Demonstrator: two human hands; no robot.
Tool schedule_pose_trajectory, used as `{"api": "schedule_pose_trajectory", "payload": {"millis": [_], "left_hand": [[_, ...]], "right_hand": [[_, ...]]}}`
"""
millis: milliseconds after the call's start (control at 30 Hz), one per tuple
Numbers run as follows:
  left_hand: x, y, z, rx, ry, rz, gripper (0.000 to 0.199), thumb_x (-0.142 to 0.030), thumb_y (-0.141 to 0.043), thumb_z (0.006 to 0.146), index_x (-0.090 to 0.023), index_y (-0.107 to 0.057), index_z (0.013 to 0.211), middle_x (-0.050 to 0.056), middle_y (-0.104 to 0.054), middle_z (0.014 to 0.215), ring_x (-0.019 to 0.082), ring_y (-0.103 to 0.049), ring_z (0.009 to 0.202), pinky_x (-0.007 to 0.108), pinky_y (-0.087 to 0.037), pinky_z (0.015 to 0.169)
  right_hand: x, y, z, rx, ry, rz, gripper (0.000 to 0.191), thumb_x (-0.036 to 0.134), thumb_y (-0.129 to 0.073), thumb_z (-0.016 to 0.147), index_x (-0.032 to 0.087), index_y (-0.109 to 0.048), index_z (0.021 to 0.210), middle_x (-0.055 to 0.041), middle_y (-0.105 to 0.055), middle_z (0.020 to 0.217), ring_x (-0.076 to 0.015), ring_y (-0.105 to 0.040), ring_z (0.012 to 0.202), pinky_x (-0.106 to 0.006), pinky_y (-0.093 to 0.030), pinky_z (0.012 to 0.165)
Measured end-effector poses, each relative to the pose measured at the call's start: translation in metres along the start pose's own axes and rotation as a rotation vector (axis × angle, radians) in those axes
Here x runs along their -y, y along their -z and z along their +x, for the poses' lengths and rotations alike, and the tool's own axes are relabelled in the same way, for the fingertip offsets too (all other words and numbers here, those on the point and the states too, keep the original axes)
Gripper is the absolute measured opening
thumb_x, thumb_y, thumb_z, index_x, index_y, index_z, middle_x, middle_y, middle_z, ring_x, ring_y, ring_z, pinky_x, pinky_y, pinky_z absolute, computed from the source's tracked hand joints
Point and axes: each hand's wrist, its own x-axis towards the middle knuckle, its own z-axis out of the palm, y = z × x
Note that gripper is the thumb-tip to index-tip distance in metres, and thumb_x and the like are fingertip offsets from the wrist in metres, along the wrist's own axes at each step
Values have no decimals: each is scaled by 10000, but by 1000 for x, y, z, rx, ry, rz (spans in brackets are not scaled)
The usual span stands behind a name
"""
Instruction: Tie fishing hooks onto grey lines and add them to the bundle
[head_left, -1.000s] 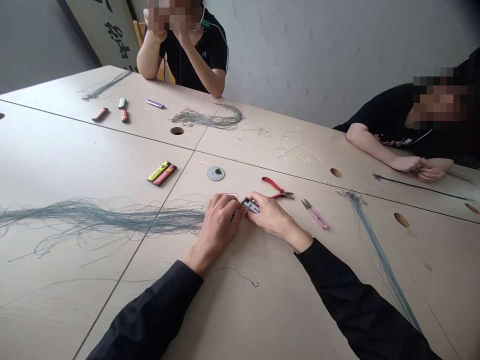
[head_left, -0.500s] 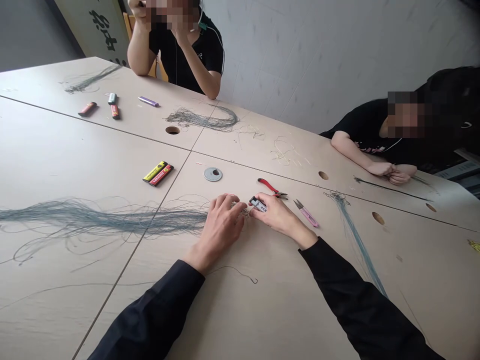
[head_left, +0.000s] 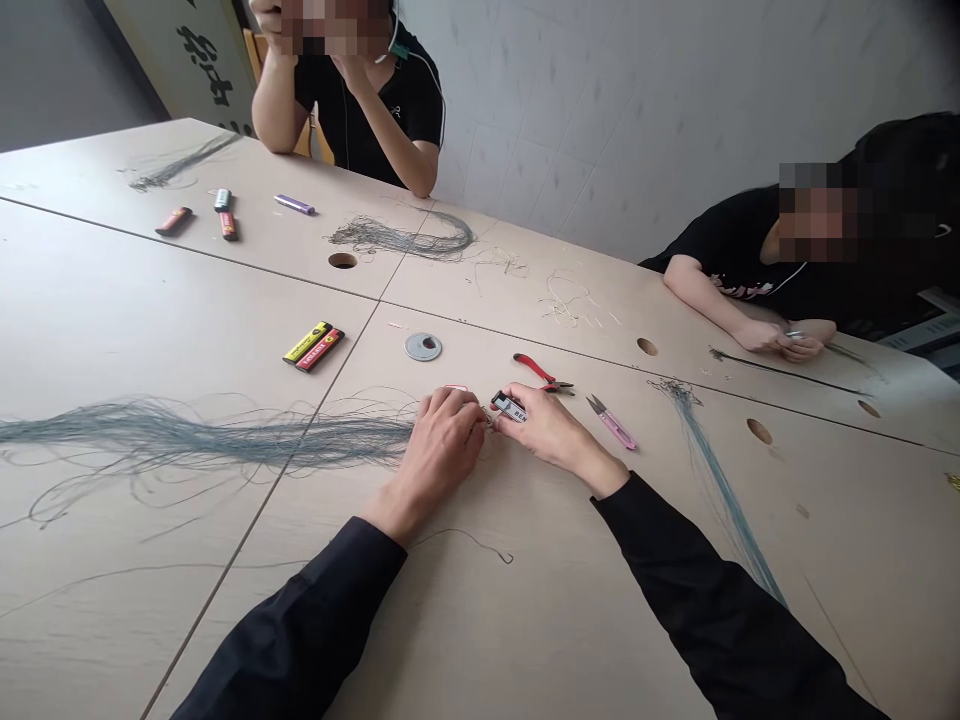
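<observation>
Head view, 12 o'clock straight ahead of the wearer. Central item: a small black-and-white printed case (head_left: 509, 407), possibly a lighter, its long axis running 10 o'clock to 4 o'clock, just above the pale laminate table (head_left: 150, 330) and near the middle of the frame. Right hand (head_left: 551, 432): narrow pinch on the case, thumb and fingertips closed around it. Left hand (head_left: 442, 437): fingers curled at 9 o'clock from the case, tips just beside it. A small tuft of fine strands (head_left: 487, 421) between the hands, any grip on it hidden by the fingers — cannot tell. Hands close together, apparently for fine, steady control. Red-handled pliers (head_left: 541, 372) at 1 o'clock and pink thread snips (head_left: 611, 424) at 2 o'clock, seemingly placed within easy reach. Grey-blue filament bundle (head_left: 225, 437) at 9 o'clock, its long run ending near the left hand — loose, not gathered.
</observation>
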Motion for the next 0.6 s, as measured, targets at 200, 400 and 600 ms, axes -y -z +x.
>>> {"api": "schedule_pose_trajectory", "payload": {"millis": [200,400,600], "left_hand": [[0,0,1,5,-8,-20,133,-142,-559,968,-216,-664,933,77,-708,1082,276,-562,1148,438,-446,982],[-1,0,1,-2,11,-46,138,-131,-576,952,-214,-675,903,67,-712,1072,266,-573,1122,422,-450,964],[0,1,1,-26,62,-63,123,-147,-596,945,-221,-684,901,61,-718,1081,245,-585,1083,394,-465,953]], "right_hand": [[1,0,1,1,18,-8,32,212,-616,866,207,-586,855,34,-621,739,-138,-504,636,-242,-341,575],[4,-2,-2,-14,31,-31,70,173,-624,875,206,-628,937,12,-677,787,-156,-570,675,-244,-374,607],[2,-9,-4,-29,40,-81,209,153,-627,890,234,-637,1083,-10,-729,880,-180,-625,708,-248,-374,588]]}}
